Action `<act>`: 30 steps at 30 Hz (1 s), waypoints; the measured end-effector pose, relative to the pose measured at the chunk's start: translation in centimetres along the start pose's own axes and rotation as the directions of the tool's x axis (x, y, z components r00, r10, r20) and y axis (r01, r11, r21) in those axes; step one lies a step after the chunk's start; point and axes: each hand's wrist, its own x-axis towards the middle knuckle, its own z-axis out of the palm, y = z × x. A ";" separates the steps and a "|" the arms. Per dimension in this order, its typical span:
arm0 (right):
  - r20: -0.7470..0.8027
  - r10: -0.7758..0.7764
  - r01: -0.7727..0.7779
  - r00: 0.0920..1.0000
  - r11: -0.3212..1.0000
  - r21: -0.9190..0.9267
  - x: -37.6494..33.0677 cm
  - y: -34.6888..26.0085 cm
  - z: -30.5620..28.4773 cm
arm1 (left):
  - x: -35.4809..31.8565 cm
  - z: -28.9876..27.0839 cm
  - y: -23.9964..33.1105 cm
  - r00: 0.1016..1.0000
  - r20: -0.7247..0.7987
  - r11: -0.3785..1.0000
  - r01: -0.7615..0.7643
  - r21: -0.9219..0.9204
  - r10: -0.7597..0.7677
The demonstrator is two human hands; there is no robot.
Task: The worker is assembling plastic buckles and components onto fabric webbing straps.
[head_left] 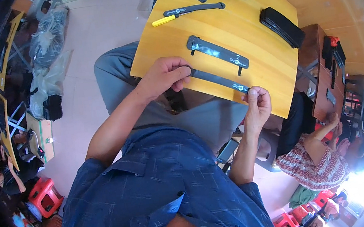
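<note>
Yellow board (226, 24) rests tilted over the person's lap above a pinkish floor (89, 30). Left hand (164, 76) and right hand (257, 104) pinch opposite ends of a black strap (216, 80) along the board's near edge; a second strap (218, 53) lies mid-board.

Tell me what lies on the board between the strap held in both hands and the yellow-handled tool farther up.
In the head view, one more black strap lies flat between the held strap and the yellow-handled tool; otherwise bare yellow board.
</note>
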 end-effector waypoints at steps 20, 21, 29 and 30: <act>0.111 0.082 -0.063 0.990 0.985 -0.163 6.7 2.4 0.4 | 5.9 -1.8 0.5 0.962 -0.239 0.837 0.024 0.547 0.129; 0.119 0.081 -0.059 0.990 0.982 -0.178 6.9 2.3 0.5 | 6.0 -1.7 0.6 0.957 -0.249 0.817 0.025 0.576 0.147; 0.104 0.045 -0.016 0.994 0.963 -0.268 7.9 2.8 0.9 | 6.7 -1.4 1.6 0.950 -0.207 0.685 -0.008 0.728 0.232; 0.103 0.049 -0.020 0.993 0.963 -0.268 7.9 2.8 1.0 | 6.9 -1.5 1.5 0.948 -0.190 0.663 -0.028 0.748 0.255</act>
